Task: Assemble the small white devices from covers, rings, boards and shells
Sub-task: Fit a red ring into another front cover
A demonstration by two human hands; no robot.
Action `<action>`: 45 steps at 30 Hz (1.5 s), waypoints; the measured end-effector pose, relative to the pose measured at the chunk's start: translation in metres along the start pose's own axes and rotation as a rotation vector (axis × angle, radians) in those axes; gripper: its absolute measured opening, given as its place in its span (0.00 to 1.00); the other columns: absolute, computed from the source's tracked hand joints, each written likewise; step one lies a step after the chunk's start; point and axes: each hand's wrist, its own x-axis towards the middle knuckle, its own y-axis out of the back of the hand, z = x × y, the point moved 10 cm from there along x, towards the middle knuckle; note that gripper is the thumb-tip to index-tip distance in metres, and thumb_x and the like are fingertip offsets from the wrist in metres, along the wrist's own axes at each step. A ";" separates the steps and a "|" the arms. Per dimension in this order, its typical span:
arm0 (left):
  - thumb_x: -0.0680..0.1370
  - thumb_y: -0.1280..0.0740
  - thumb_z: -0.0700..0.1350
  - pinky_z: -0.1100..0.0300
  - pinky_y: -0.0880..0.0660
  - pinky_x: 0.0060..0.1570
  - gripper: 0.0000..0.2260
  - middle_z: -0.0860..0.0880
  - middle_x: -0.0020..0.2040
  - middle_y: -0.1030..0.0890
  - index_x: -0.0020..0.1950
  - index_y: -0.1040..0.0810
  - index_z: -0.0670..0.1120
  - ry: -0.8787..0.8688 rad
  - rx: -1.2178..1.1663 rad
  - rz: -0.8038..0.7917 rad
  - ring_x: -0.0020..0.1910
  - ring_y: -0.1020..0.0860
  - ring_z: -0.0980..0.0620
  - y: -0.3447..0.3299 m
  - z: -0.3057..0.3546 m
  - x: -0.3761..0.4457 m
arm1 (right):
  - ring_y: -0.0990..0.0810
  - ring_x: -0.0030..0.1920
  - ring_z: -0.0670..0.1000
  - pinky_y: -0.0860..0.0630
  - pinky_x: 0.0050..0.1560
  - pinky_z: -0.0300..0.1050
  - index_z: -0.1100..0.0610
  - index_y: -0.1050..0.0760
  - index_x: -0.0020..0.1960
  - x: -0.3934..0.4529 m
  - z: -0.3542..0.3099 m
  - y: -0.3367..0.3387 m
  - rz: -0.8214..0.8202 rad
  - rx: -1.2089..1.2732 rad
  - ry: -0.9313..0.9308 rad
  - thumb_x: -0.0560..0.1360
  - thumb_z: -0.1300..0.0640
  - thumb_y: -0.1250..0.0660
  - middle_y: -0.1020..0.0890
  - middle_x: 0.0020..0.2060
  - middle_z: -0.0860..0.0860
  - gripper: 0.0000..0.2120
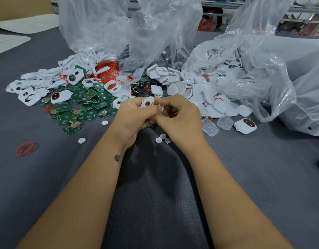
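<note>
Now pinching a white cover (148, 102) between both hands, left hand (132, 115) cradling its edges, right hand (178, 114) pressing a thin red ring (155, 103) at its rim, just above the grey cloth (155, 194). Likely feeling light, stiff, slick plastic; gripping by the edges, sparing the floppy ring. Lying behind: green boards (79, 105), frosted shells (225, 123), crinkly bags (155, 33).

Grey table (47, 177): boards (79, 105), covers (34, 87), prob. shells (218, 105).
</note>
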 end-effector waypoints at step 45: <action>0.66 0.26 0.26 0.60 0.19 0.38 0.17 0.51 0.36 0.16 0.45 0.21 0.46 -0.332 0.132 0.075 0.38 0.18 0.52 0.003 0.031 -0.010 | 0.19 0.35 0.47 0.21 0.37 0.38 0.64 0.19 0.51 0.002 0.012 0.002 -0.088 0.274 -0.208 0.77 0.64 0.33 0.15 0.40 0.58 0.06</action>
